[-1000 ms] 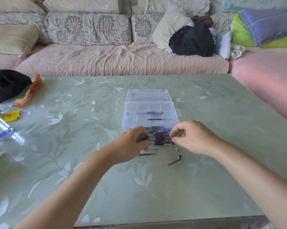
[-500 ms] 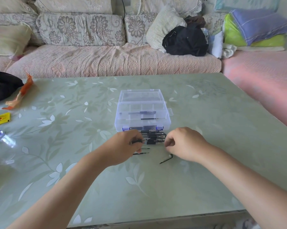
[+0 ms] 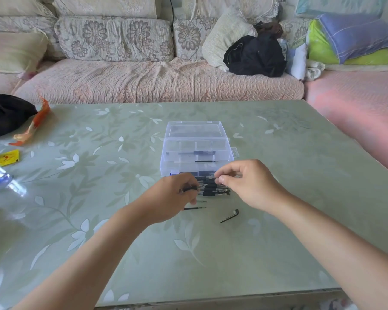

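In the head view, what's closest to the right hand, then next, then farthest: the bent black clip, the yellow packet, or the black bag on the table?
1. bent black clip, just on the near side of the right hand.
2. yellow packet, far to the left.
3. black bag, far left too, behind the packet.

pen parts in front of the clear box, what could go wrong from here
1. The left hand and right hand each pinch a slim pen part over the pile of black pens; a slip could drop it among them.
2. The thin black refill and small black bent clip lie loose on the smooth green table near the forearms and might get brushed away.
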A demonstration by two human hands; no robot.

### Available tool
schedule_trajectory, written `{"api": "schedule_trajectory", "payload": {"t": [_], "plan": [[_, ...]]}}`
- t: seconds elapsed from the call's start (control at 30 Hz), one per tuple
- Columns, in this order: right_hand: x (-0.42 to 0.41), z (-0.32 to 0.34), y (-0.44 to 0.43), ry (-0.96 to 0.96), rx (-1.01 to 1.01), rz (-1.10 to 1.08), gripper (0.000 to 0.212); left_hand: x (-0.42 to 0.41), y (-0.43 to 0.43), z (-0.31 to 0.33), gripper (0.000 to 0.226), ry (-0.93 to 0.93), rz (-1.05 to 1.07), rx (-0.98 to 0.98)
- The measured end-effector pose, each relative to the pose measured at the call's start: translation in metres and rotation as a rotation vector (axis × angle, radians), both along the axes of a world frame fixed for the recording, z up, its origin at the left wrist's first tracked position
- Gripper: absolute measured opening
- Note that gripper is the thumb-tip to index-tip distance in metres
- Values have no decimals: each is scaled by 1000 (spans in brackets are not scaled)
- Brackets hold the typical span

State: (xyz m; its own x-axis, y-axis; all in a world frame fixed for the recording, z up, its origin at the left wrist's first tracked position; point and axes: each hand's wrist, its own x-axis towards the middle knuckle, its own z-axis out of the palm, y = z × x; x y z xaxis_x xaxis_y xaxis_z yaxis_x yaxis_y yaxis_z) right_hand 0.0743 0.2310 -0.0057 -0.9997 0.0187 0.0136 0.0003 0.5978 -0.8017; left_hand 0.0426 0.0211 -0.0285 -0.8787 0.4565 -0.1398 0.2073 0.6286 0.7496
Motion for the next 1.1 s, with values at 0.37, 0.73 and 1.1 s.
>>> {"api": "schedule_trajectory", "payload": {"t": [0.37, 0.73, 1.1], "plan": [[1, 2, -11, -73, -235, -59, 5, 0, -2, 3, 10, -8, 0, 27], [4, 0, -16, -87, -206, -33, 5, 0, -3, 4, 12, -13, -18, 23], [2, 2, -13, -58, -242, -94, 4, 0, -3, 5, 10, -20, -2, 37]]}}
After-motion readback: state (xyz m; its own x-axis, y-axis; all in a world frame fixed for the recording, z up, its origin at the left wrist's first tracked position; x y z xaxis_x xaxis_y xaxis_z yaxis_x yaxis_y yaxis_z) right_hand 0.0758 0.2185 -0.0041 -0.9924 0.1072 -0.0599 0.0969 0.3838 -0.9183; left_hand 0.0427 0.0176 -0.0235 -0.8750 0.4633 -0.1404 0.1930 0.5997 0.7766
